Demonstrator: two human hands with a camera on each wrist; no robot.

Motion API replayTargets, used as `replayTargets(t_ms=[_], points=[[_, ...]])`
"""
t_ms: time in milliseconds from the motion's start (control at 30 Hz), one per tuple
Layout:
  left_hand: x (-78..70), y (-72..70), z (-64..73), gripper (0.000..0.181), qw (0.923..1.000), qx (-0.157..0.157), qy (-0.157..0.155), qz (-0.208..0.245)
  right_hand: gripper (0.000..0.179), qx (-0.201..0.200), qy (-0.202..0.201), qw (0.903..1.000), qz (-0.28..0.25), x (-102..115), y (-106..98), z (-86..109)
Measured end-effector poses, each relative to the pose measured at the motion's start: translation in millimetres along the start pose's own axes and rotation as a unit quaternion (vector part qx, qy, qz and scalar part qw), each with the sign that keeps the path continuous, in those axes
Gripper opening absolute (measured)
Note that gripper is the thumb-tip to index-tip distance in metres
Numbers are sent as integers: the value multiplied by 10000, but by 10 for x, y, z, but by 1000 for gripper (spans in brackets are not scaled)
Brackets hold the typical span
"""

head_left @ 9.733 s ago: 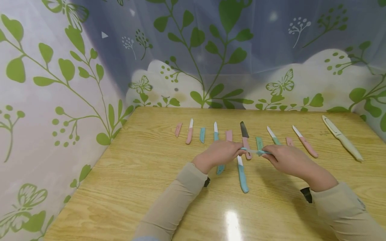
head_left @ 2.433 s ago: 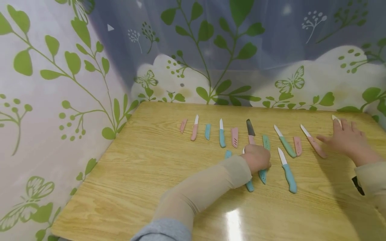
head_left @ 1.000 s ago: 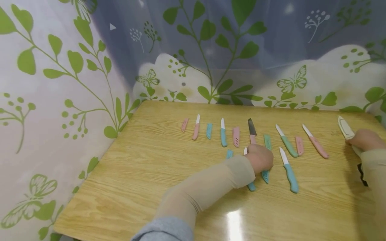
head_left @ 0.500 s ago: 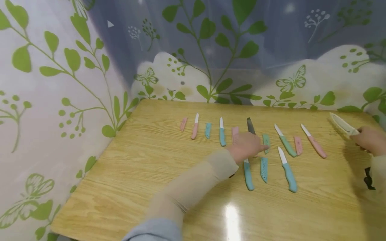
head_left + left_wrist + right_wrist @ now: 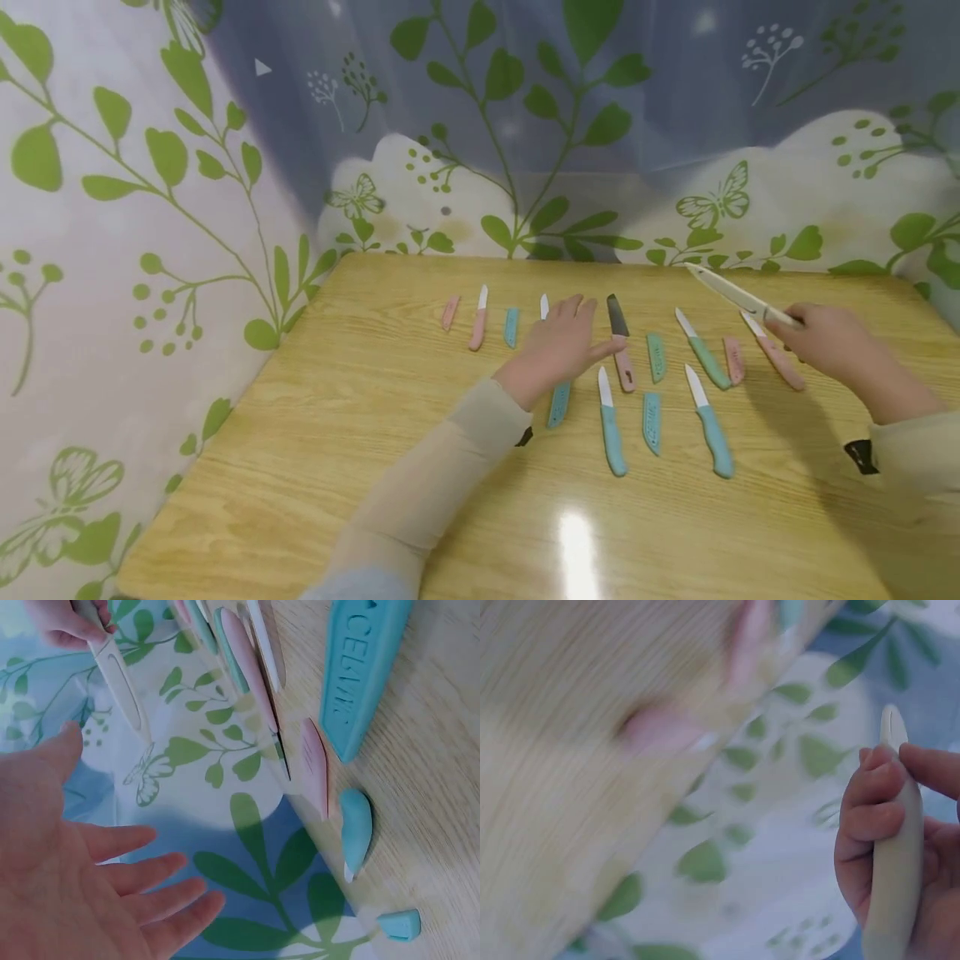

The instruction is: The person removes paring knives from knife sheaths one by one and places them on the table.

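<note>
My right hand (image 5: 840, 346) holds a cream sheathed knife (image 5: 738, 296) by its handle, raised over the table with the tip toward the left. In the right wrist view, fingers (image 5: 874, 821) curl round the cream handle. My left hand (image 5: 558, 346) is spread with straight fingers above the row, nothing in it. It overlaps a blue knife, whose white blade tip (image 5: 544, 307) shows, and hides a pink sheath seen earlier. Beside its thumb lies a pink-handled knife with a dark blade (image 5: 617, 315). A blue sheath (image 5: 558, 406) lies partly under that wrist's outline.
Bare knives and loose sheaths lie on the wooden table (image 5: 337, 417): a green knife (image 5: 708, 362), a green sheath (image 5: 656, 358), blue knives (image 5: 612, 437), a blue sheath (image 5: 652, 423), and a pink knife (image 5: 783, 367) below my right hand. Patterned cloth (image 5: 450, 125) stands behind.
My right hand took up the cream sheathed knife from the right side and carried it left. My left hand left the blue sheath area, moved left and spread its fingers.
</note>
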State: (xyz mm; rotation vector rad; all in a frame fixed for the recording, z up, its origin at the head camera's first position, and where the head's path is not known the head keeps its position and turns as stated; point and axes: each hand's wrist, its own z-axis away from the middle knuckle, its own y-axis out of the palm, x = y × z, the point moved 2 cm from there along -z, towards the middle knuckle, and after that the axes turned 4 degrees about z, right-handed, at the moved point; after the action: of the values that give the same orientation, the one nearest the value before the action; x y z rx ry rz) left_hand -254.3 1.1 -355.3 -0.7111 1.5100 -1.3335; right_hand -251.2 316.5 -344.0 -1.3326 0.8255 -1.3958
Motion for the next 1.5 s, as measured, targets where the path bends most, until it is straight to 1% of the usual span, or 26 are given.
replayTargets(t_ms=[67, 133, 233, 300, 400, 467, 567, 633, 667, 733, 800, 833, 900, 933, 967, 1033, 1100, 1167, 1267, 1367, 1500], points=[[4, -8, 24, 81, 9997, -145, 142, 148, 59, 11, -222, 9997, 64, 191, 44, 33], [-8, -22, 46, 85, 9989, -300, 300, 202, 57, -5, -445, 9989, 119, 372, 108, 71], [-52, -46, 78, 89, 9965, -519, 631, 158, 47, -99, -774, 9969, 141, 616, 217, 144], [-92, -52, 90, 92, 9944, -596, 869, -5, 38, -239, -1049, 9939, 221, 755, 286, 181], [-161, -44, 109, 92, 9908, -508, 1206, -356, 32, -423, -1455, 9880, 296, 933, 387, 224], [-208, -21, 115, 89, 9861, -414, 1455, -692, 29, -561, -1717, 9829, 370, 1024, 445, 254], [-258, 23, 140, 80, 9750, -384, 1902, -1084, 24, -649, -1942, 9780, 395, 1130, 511, 302], [-273, 58, 155, 75, 9691, -382, 2126, -1189, 22, -710, -2026, 9757, 438, 1175, 540, 331], [-275, 76, 159, 72, 9681, -335, 2191, -1167, 21, -724, -2045, 9751, 461, 1190, 550, 344], [-272, 114, 160, 69, 9704, -113, 2189, -1017, 21, -747, -2060, 9745, 476, 1210, 561, 365], [-267, 148, 157, 66, 9753, 251, 2076, -714, 21, -765, -2069, 9739, 536, 1217, 570, 380], [-263, 165, 154, 61, 9766, 434, 2027, -573, 22, -754, -2076, 9737, 563, 1219, 572, 386], [-258, 189, 154, 50, 9765, 671, 2012, -380, 22, -732, -2123, 9724, 632, 1222, 579, 395], [-258, 197, 156, 44, 9754, 720, 2059, -319, 23, -721, -2155, 9715, 669, 1224, 581, 398], [-258, 201, 157, 39, 9740, 723, 2128, -297, 23, -710, -2189, 9707, 686, 1229, 583, 401], [-255, 209, 164, 33, 9705, 629, 2301, -352, 23, -709, -2266, 9688, 705, 1236, 587, 410], [-249, 212, 175, 30, 9678, 506, 2429, -412, 23, -773, -2356, 9661, 723, 1239, 592, 419], [-243, 214, 180, 29, 9665, 453, 2491, -425, 23, -821, -2438, 9637, 721, 1240, 589, 426], [-242, 210, 182, 30, 9653, 408, 2531, -500, 22, -839, -2514, 9616, 717, 1234, 581, 430], [-253, 211, 177, 31, 9653, 408, 2503, -619, 22, -814, -2546, 9610, 708, 1224, 575, 434], [-269, 219, 170, 32, 9679, 453, 2389, -631, 24, -829, -2539, 9608, 748, 1186, 580, 426]])
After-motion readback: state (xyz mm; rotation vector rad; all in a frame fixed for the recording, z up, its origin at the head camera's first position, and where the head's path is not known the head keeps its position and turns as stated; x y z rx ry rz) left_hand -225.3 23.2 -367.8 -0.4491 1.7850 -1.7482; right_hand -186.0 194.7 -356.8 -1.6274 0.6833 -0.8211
